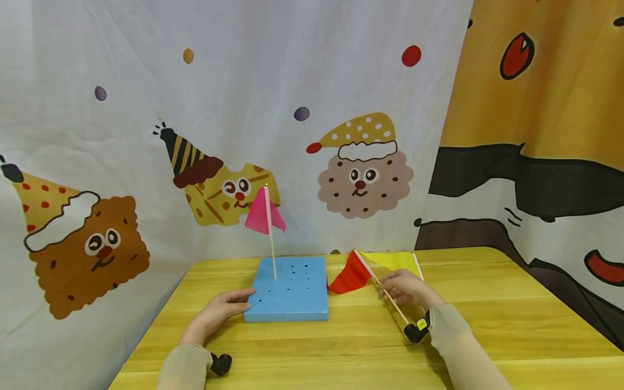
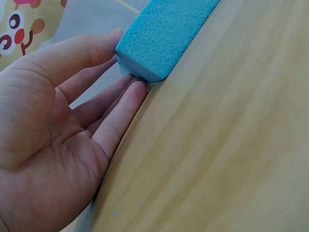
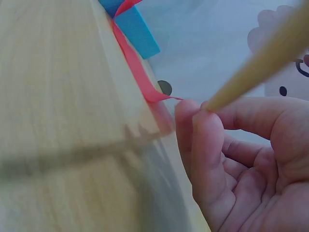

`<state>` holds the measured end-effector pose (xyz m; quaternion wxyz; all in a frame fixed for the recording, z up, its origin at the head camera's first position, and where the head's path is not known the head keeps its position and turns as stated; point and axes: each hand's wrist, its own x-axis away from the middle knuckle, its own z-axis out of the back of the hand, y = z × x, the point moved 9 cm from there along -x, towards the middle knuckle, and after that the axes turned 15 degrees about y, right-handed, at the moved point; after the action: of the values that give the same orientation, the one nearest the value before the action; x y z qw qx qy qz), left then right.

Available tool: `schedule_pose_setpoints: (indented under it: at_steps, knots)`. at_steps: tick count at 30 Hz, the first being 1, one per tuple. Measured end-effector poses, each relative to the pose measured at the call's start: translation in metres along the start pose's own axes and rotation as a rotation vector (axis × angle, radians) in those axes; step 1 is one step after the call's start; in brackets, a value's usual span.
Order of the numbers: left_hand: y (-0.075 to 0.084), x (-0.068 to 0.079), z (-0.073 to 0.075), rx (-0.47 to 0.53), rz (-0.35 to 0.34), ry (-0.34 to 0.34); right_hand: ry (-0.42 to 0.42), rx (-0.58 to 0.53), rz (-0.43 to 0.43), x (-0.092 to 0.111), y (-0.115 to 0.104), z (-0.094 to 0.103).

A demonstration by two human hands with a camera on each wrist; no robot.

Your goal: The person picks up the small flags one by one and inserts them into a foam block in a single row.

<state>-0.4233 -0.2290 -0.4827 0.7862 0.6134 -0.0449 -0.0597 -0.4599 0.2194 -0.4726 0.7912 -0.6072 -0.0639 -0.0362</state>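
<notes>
A blue foam block [image 1: 292,303] with several small holes in its top lies on the table. In one hole stands a small pink flag [image 1: 258,216] on a thin wooden stick. My left hand [image 1: 221,311] touches the block's left edge with fairly straight fingers; the left wrist view shows the fingertips [image 2: 140,89] at the block's corner. My right hand [image 1: 407,287] pinches the stick of a red flag [image 1: 351,275] between thumb and fingers. That stick [image 3: 256,63] slants close past the right wrist camera. Behind this hand is a yellow flag [image 1: 390,260], partly hidden.
The wooden table [image 1: 302,357] ends at its back edge near a white curtain [image 1: 292,59] printed with cartoon figures. A yellow, black and white cartoon curtain [image 1: 551,108] hangs at the right. Each wrist wears a small black camera [image 1: 221,364].
</notes>
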Motion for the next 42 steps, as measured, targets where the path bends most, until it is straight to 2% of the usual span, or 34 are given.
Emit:
schedule_pose_setpoints:
  at_steps: [10, 19, 26, 42]
  knots:
    - [-0.001, -0.001, -0.002, 0.004, -0.002, -0.008, -0.004, 0.041, 0.088, 0.008, -0.026, 0.004]
    - [-0.003, 0.002, -0.005, 0.009, -0.012, -0.017, -0.020, -0.005, 0.130, 0.025, -0.049, -0.005]
    - [-0.001, 0.001, -0.001, 0.000, -0.016, -0.002, -0.037, -0.002, 0.201, 0.030, -0.071, -0.012]
    - [0.000, 0.001, 0.001, 0.004, -0.013, 0.001, 0.005, -0.016, 0.280, 0.038, -0.127, -0.014]
